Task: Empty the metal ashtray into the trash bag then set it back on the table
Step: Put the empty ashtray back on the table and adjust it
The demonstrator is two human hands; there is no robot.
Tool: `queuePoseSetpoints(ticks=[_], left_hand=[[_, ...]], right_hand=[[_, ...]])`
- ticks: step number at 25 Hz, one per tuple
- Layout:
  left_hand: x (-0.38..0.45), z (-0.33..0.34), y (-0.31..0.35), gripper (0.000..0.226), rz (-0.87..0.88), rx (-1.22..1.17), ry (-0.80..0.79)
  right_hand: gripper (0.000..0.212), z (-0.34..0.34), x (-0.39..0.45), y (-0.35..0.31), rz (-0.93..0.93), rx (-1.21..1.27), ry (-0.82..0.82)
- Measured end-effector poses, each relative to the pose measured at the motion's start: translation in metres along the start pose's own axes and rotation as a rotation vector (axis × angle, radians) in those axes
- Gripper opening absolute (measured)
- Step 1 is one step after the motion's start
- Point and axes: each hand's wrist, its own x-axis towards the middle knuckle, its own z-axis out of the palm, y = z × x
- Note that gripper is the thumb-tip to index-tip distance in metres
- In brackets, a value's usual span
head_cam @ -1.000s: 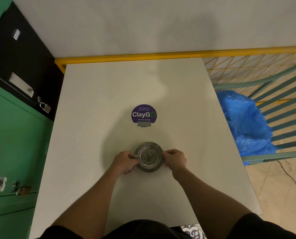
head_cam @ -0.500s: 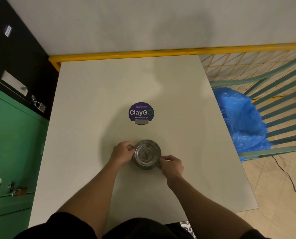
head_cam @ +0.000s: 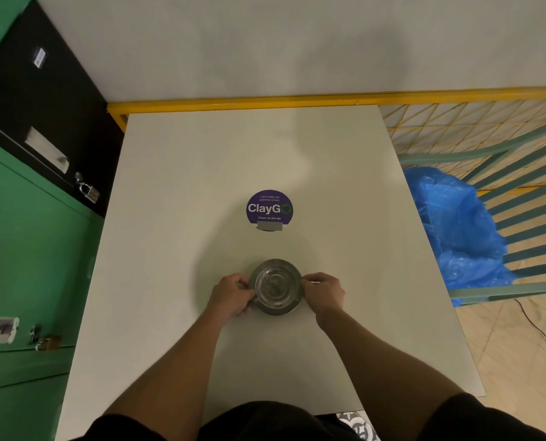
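Note:
A round metal ashtray (head_cam: 276, 286) sits on the pale table (head_cam: 176, 218), just in front of a purple round sticker. My left hand (head_cam: 232, 294) grips its left rim with curled fingers. My right hand (head_cam: 324, 292) pinches its right rim. The ashtray's bowl looks shiny; what lies in it is not clear. A blue trash bag (head_cam: 456, 227) hangs open off the table's right side, inside a teal slatted frame.
The purple ClayGo sticker (head_cam: 269, 207) is stuck to the table's middle. Green lockers with padlocks (head_cam: 27, 249) stand close on the left. A yellow rail (head_cam: 297, 98) and a wall run behind the table. A black cable (head_cam: 542, 335) lies on the tiled floor at the right.
My right hand has slid from the ashtray's lower right edge up to its right rim. The left hand stays on the left rim and the ashtray stays on the table.

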Motion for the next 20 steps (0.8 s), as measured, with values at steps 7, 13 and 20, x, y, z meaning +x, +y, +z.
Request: queuePoseSetpoints(ticks=[7,13,20], left_hand=[[-0.005,0.002,0.002,0.008,-0.026,-0.051,-0.01],[-0.006,0.001,-0.003,0.011,-0.071,-0.122,-0.024],[-0.009,0.005,-0.012,0.014,-0.064,-0.151,-0.008]], right_hand=[[0.013,0.0,0.005,-0.001,-0.016,-0.018,-0.005],[0.004,-0.01,0.003,0.007,0.044,0.037,-0.024],[0.007,-0.012,-0.009,0.018,0.083,0.056,-0.123]])
